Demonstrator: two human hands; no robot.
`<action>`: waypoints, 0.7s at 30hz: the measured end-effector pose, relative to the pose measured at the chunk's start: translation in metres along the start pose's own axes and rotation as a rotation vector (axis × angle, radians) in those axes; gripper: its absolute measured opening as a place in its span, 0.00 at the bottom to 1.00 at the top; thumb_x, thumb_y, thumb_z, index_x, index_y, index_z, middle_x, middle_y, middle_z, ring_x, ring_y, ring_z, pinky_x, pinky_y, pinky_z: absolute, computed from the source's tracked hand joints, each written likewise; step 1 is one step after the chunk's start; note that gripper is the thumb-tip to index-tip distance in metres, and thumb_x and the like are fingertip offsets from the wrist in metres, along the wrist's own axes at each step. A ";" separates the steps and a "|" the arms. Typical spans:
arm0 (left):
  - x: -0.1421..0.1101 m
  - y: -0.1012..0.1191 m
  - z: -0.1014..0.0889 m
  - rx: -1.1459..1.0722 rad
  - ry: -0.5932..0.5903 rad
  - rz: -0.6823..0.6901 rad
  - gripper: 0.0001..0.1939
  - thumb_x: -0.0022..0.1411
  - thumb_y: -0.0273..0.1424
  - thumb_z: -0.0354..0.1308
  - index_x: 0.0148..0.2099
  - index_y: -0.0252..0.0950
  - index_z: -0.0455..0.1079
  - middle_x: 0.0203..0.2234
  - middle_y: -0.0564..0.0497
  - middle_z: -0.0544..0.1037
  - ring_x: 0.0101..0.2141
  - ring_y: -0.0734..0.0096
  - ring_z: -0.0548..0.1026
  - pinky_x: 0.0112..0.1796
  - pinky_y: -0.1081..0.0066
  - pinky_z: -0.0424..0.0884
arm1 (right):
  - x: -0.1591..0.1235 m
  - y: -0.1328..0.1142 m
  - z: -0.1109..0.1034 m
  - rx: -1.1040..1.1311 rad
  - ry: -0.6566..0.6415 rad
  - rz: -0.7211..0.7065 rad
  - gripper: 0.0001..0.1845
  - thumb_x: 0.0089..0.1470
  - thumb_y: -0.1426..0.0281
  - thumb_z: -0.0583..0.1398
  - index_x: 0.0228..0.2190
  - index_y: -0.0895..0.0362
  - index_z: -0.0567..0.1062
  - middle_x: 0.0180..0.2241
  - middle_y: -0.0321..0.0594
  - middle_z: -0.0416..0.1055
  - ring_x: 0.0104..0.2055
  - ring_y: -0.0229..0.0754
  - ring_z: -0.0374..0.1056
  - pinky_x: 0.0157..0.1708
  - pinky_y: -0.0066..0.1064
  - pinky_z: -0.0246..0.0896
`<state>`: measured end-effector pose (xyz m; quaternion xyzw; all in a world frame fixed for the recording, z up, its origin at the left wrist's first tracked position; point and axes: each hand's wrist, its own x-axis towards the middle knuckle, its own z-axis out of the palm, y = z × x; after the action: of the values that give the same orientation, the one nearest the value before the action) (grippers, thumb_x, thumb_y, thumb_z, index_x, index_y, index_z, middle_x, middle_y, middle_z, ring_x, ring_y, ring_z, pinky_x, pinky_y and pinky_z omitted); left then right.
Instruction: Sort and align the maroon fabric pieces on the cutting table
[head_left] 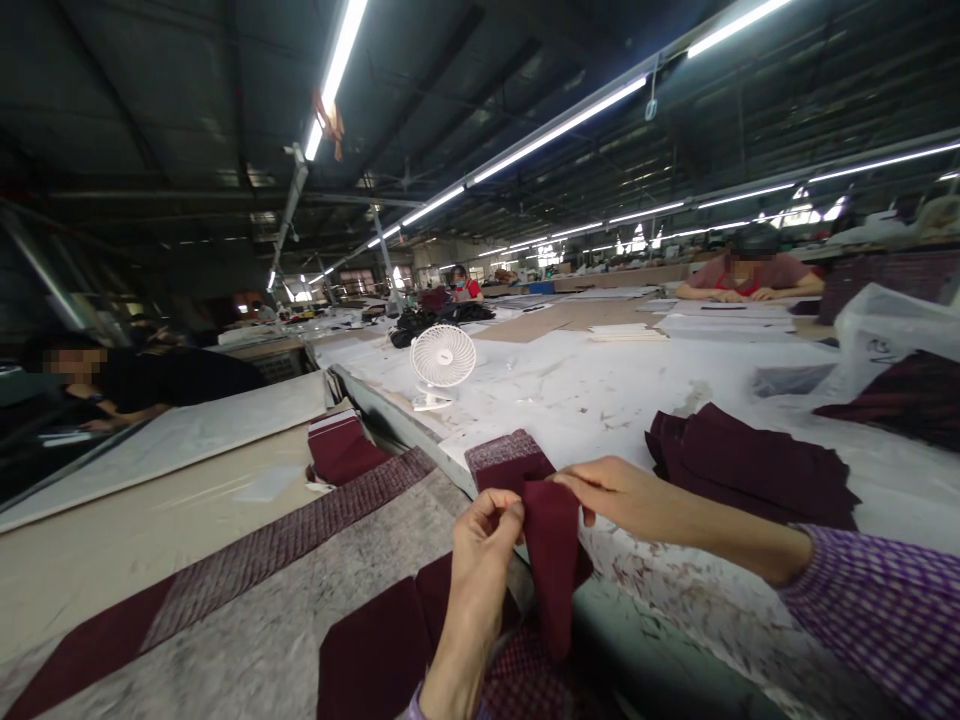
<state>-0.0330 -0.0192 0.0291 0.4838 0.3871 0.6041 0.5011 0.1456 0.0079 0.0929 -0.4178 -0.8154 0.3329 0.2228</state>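
Observation:
A maroon piece of fabric (551,560) hangs down between my two hands, over the table's near edge. My left hand (487,540) pinches its upper left edge between thumb and fingers. At the upper right corner, my right hand (600,485) grips the same piece, its fingertips partly hidden behind the cloth. Just beyond my hands lies a maroon piece with a speckled grey band (506,455). A stack of dark maroon cut pieces (750,465) rests to the right of my right hand. Below my left hand are more flat maroon pieces (371,650).
A small white fan (442,357) stands on the white-covered table (570,375). To the left, a folded maroon bundle (345,447) and a long speckled strip (285,545) lie on a lower surface. Clear plastic (892,330) covers cloth at right. Other people work at far tables.

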 end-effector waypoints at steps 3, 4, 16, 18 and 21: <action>-0.013 0.010 0.007 0.418 -0.108 0.215 0.05 0.56 0.26 0.54 0.27 0.34 0.66 0.24 0.54 0.67 0.26 0.76 0.64 0.30 0.75 0.60 | 0.000 -0.002 -0.001 0.352 -0.140 0.182 0.32 0.57 0.45 0.47 0.29 0.59 0.73 0.26 0.40 0.69 0.28 0.37 0.63 0.26 0.28 0.58; -0.018 0.013 0.010 0.521 -0.157 0.285 0.06 0.56 0.24 0.53 0.27 0.34 0.65 0.25 0.53 0.68 0.27 0.75 0.65 0.31 0.74 0.61 | -0.002 -0.002 -0.002 0.405 -0.165 0.199 0.29 0.54 0.45 0.52 0.30 0.59 0.72 0.27 0.39 0.69 0.28 0.37 0.63 0.26 0.28 0.58; 0.023 0.007 0.028 0.536 -0.314 0.110 0.21 0.65 0.44 0.46 0.40 0.34 0.74 0.29 0.49 0.76 0.31 0.68 0.72 0.34 0.71 0.66 | -0.045 0.022 -0.018 0.581 -0.084 0.215 0.22 0.48 0.64 0.64 0.45 0.60 0.72 0.37 0.43 0.75 0.38 0.44 0.71 0.38 0.34 0.65; 0.032 0.001 0.039 0.494 -0.391 0.046 0.21 0.63 0.44 0.50 0.35 0.33 0.75 0.25 0.50 0.75 0.27 0.70 0.70 0.29 0.73 0.64 | -0.048 0.030 -0.020 0.534 -0.052 0.237 0.27 0.49 0.65 0.63 0.50 0.58 0.70 0.37 0.42 0.74 0.36 0.42 0.70 0.34 0.32 0.64; 0.039 -0.009 0.053 0.436 -0.371 0.035 0.20 0.59 0.44 0.54 0.30 0.33 0.76 0.22 0.51 0.74 0.24 0.71 0.68 0.25 0.74 0.61 | -0.049 0.043 -0.022 0.404 0.020 0.284 0.32 0.46 0.66 0.64 0.53 0.58 0.67 0.32 0.38 0.72 0.31 0.38 0.67 0.27 0.28 0.59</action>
<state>0.0192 0.0202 0.0408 0.6891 0.4012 0.4163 0.4369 0.2097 -0.0069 0.0723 -0.4784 -0.6633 0.5129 0.2609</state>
